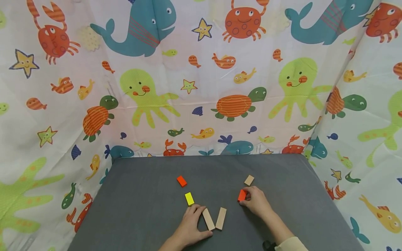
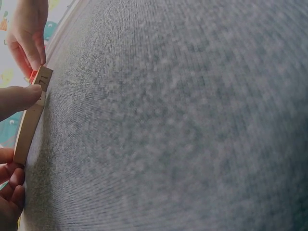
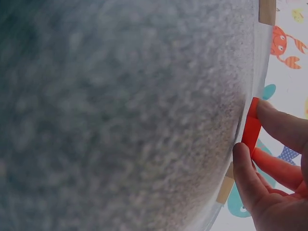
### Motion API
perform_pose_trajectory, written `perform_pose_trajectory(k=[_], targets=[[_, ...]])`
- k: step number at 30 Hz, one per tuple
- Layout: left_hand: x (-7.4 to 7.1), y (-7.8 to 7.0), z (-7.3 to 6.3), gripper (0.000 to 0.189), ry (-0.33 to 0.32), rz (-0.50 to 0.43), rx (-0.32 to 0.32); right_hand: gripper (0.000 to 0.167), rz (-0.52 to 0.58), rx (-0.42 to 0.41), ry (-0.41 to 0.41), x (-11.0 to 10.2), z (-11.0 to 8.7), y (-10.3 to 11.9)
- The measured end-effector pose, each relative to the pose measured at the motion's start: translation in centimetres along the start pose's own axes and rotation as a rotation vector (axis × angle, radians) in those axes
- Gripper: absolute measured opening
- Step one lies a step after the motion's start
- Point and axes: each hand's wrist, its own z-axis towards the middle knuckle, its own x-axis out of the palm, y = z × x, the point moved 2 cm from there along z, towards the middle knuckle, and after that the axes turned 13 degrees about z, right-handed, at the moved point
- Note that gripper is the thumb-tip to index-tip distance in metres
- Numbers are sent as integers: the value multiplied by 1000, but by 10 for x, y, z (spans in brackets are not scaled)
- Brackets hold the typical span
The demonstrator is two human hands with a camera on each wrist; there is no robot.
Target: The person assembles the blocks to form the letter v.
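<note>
My left hand (image 1: 190, 225) holds a long plain wooden block (image 1: 208, 219) by its ends, fingertips at the far end and thumb at the near one. Beside it lies a second long wooden block (image 1: 221, 219); the two form a V that narrows toward me. Further right, my right hand (image 1: 258, 202) pinches a red block (image 1: 242, 195) between thumb and fingers. The right wrist view shows this red block (image 3: 251, 127) close over the grey cloth, its lower part among the fingertips. A yellow block (image 1: 189, 199) lies just beyond my left fingertips.
Farther back on the grey tabletop (image 1: 141, 198) lie another red-orange block (image 1: 181, 181) on the left and a short wooden block (image 1: 249, 180) beyond my right hand. A curtain (image 1: 188, 115) printed with sea animals hangs behind the table and along both sides.
</note>
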Motion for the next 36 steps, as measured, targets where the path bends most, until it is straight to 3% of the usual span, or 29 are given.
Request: perform_pose_trajectory(k=[13, 23, 36], targets=[[2, 1, 0, 88, -23, 9, 3, 53, 54, 15, 22, 8, -1, 15], [3, 1, 0, 88, -35, 4, 3, 53, 120, -32, 45, 23, -5, 25], [6, 4, 0, 87, -59, 27, 19, 54, 125, -66, 96, 39, -5, 27]])
